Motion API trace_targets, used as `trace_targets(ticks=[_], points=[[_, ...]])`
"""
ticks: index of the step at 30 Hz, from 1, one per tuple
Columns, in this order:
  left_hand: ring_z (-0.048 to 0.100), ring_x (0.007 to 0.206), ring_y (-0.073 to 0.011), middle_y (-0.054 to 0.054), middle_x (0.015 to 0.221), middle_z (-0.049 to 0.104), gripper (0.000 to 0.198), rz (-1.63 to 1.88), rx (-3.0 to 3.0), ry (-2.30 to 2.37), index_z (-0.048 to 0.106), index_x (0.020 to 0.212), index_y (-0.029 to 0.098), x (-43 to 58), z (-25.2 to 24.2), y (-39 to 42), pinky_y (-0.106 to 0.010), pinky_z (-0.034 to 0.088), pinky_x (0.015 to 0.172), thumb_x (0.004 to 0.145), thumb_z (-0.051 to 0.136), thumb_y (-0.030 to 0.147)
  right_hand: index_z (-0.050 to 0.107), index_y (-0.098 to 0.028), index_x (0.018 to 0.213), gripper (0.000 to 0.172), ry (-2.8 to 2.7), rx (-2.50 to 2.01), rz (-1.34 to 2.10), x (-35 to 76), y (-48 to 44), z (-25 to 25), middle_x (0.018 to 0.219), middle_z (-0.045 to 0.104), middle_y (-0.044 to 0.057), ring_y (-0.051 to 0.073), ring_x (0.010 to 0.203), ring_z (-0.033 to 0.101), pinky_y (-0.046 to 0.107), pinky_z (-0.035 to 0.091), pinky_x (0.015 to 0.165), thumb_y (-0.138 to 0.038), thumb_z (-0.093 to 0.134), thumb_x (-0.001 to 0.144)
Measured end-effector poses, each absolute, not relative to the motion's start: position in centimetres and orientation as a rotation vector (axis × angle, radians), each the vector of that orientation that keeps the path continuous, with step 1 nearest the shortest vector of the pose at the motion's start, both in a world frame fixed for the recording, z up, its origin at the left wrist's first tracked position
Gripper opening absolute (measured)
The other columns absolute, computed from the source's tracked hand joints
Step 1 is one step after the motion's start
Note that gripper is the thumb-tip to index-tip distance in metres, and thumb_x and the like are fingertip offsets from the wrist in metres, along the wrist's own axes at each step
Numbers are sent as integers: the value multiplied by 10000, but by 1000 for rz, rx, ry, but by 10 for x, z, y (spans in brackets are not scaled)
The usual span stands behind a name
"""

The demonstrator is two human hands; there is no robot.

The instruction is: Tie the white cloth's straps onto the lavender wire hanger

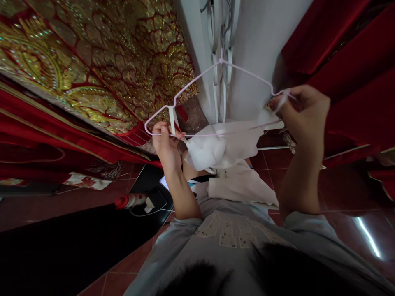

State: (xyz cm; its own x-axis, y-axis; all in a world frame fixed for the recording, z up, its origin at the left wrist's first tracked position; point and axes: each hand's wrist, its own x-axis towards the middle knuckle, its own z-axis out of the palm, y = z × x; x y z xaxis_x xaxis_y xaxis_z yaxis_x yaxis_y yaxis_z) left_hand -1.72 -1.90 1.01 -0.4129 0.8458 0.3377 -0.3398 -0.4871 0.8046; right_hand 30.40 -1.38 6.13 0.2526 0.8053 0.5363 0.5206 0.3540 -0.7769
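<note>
A pale pink wire hanger [197,80] hangs by its hook from a white metal fixture [220,24] on a white wall. A small white garment [222,148] with thin straps dangles under the hanger's bar. My left hand [165,142] is closed, pinching a white strap [171,117] looped over the hanger's left end. My right hand [304,109] is closed on the other strap at the hanger's right shoulder. Both arms are raised in front of my grey shirt [234,238].
A red cloth with heavy gold beadwork [101,61] hangs at the left, and plain red fabric [354,61] at the right. Cream cloth [243,185] lies below the hanger. On the dark red tiled floor [348,205] lie a phone [156,195] on a cable and a red-capped bottle [129,200].
</note>
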Motion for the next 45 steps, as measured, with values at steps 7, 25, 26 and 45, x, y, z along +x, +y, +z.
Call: trace_targets(ticks=[7, 25, 26, 45], points=[[603, 531, -137, 71, 609, 602, 418, 1957, 967, 896, 589, 995, 254, -18, 11, -19, -270, 560, 641, 863, 835, 565, 659, -292, 1158, 336, -1696, -1257, 63, 282, -13, 69, 1115, 699, 74, 290, 1077, 662, 541, 547, 988, -335, 789, 851], [707, 750, -147, -22, 824, 755, 298, 1817, 1124, 1110, 710, 909, 209, -15, 10, -40, -257, 546, 758, 929, 780, 498, 641, -274, 1325, 349, -2084, -1181, 81, 212, -56, 14, 1130, 758, 48, 273, 1079, 645, 463, 425, 1021, -428, 577, 1018], [705, 794, -151, -33, 855, 760, 298, 1755, 1212, 1161, 741, 888, 203, -16, 13, -47, -259, 543, 786, 950, 758, 494, 632, -279, 1331, 352, -2076, -1184, 72, 211, -56, 13, 1135, 752, 46, 275, 1090, 640, 464, 419, 1032, -423, 585, 1013], [626, 1268, -296, -131, 1299, 727, 499, 1720, 943, 797, 808, 1120, 191, -48, 70, -66, -234, 430, 498, 849, 750, 606, 649, -285, 1281, 313, -2057, -1168, 118, 206, -53, 9, 1102, 740, 46, 270, 1080, 618, 449, 387, 1026, -428, 559, 1018]])
